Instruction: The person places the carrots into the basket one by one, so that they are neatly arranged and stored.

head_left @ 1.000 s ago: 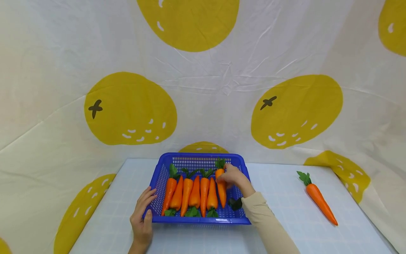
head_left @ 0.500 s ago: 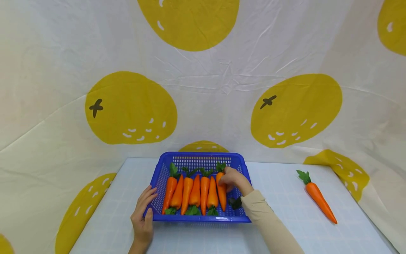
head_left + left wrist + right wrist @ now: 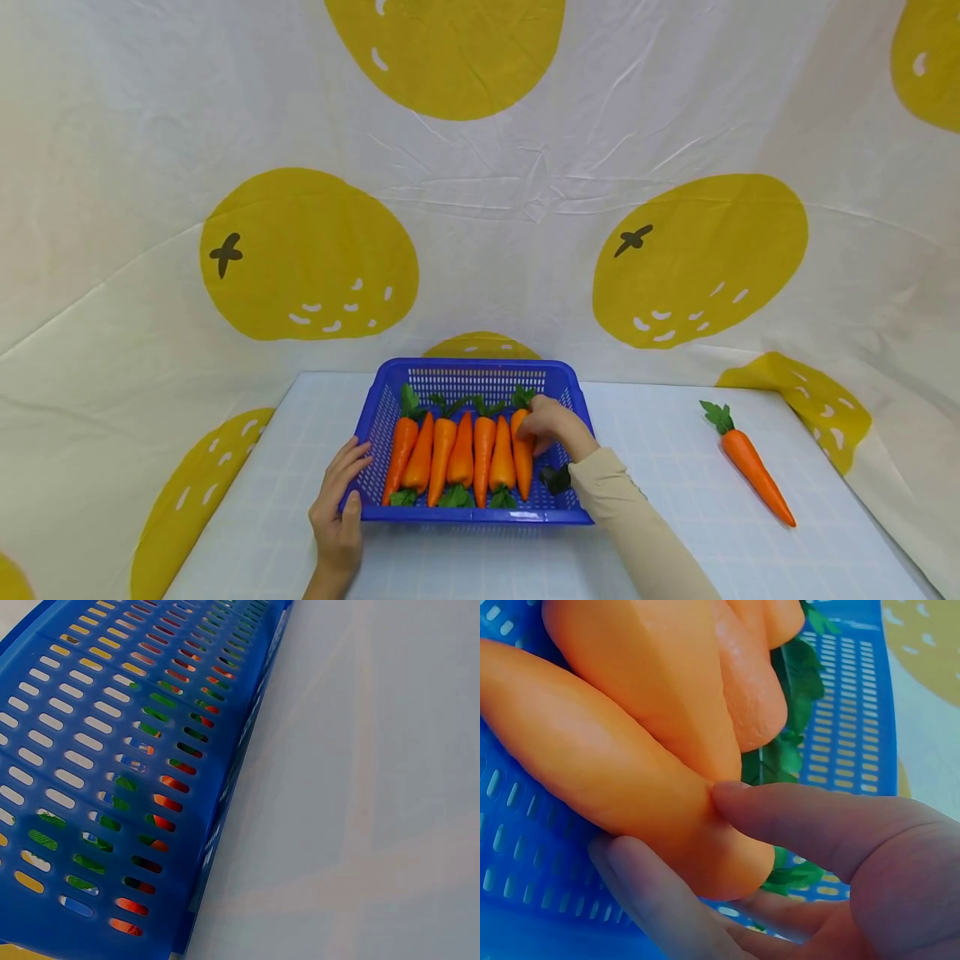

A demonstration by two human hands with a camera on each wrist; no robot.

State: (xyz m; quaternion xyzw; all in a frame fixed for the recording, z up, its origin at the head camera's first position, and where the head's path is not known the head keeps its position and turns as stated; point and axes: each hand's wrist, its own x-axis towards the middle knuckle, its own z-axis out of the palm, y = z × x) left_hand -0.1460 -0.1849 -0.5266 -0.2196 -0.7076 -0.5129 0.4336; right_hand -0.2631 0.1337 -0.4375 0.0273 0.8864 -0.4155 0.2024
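A blue perforated plastic basket (image 3: 480, 516) holds a row of orange carrots with green leaves, tops alternating toward the far and near sides. Inside it, my right hand (image 3: 555, 425) grips the rightmost carrot (image 3: 522, 467) near its leafy end. In the right wrist view, thumb and fingers sit on either side of this carrot (image 3: 607, 761), whose flank touches the neighbouring carrot (image 3: 660, 675). My left hand (image 3: 339, 512) holds the basket's near left corner, fingertips over the rim and thumb at the front. The left wrist view shows the basket's slotted wall (image 3: 105, 765) but no hand.
One more carrot (image 3: 757, 477) lies on the pale checked tablecloth (image 3: 652, 450), right of the basket. A dark leafy piece (image 3: 555, 480) sits at the basket's right side, partly behind the sleeve. A white cloth with yellow fruit prints (image 3: 480, 267) hangs behind.
My right hand and the gripped carrot have shifted slightly toward me, and the carrot's tip has swung a little left, closer to the row. The left hand stays at the corner.
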